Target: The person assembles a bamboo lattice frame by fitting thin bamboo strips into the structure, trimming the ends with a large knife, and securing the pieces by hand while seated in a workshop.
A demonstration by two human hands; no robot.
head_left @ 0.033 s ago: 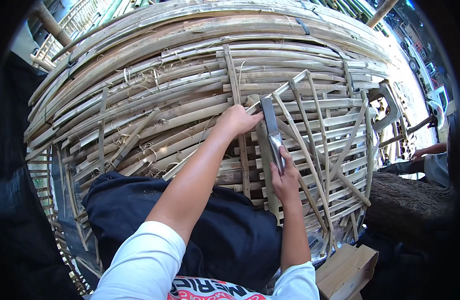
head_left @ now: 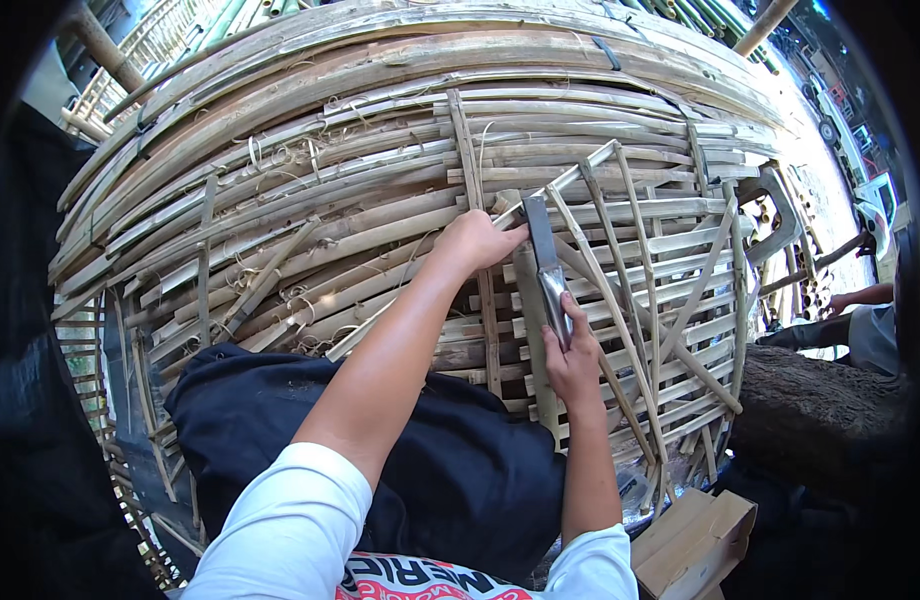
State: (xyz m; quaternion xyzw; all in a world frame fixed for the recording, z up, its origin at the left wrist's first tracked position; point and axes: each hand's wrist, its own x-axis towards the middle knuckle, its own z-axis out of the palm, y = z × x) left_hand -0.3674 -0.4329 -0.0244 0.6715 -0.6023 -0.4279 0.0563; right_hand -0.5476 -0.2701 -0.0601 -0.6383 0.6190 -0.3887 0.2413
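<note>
Left hand [head_left: 480, 242] is pinching bamboo strip [head_left: 568, 178]; right hand [head_left: 572, 358] is grasping knife [head_left: 547, 255] by handle [head_left: 554, 300], blade [head_left: 540, 225] crossing strip at right. Advisable: bracing strip, keeping left hand clear.

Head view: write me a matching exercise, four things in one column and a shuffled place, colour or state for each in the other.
Column one
1. Bladed tool
2. Cloth
3. Cardboard box
4. Left hand

Column two
A. brown, at the lower right of the picture
B. closed around a thin bamboo strip
C. gripped by its shiny metal handle in the right hand
D. dark blue, lying in folds

Right pairs: 1-C, 2-D, 3-A, 4-B
</note>
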